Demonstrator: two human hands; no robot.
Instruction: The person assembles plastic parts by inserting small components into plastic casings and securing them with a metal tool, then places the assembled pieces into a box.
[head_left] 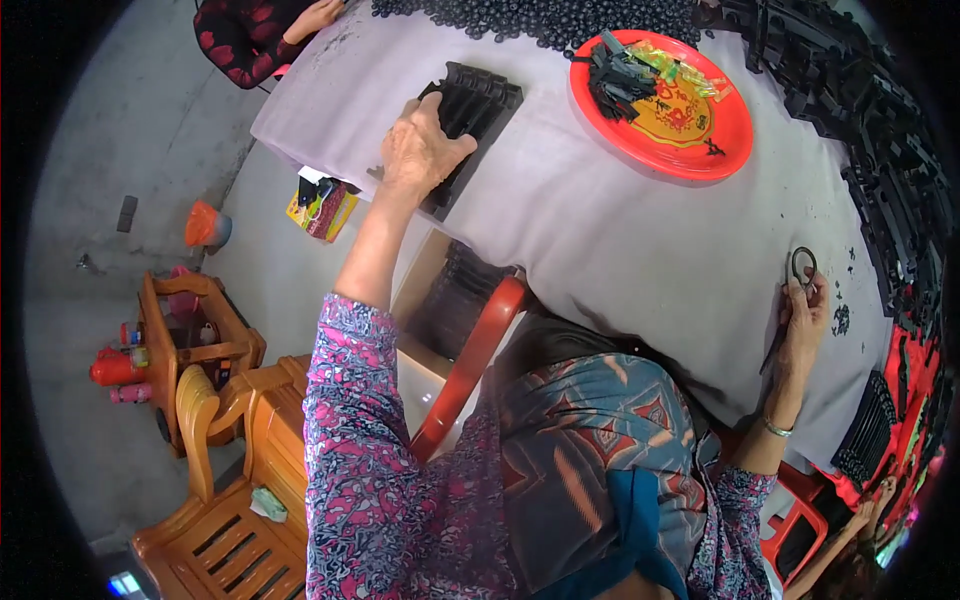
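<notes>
Between hands (420, 150), wide cloth (600, 235) to edge

On a wooden armchair (232, 498) lies a crumpled item (268, 504); beyond stand a wooden cart (162, 345) and a bin (207, 226).

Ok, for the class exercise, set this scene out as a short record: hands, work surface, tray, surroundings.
Left hand: spread over a black ribbed part, touching it; firmness of grip unclear
Right hand: holding a black ring-handled tool
Work surface: table under a pale grey cloth
Tray: round, red, holding dark strips
Far edge: many small black round pieces
Right side: heaped long dark parts
Floor, left: wooden chair
Others: another person's hand, upper left
</notes>
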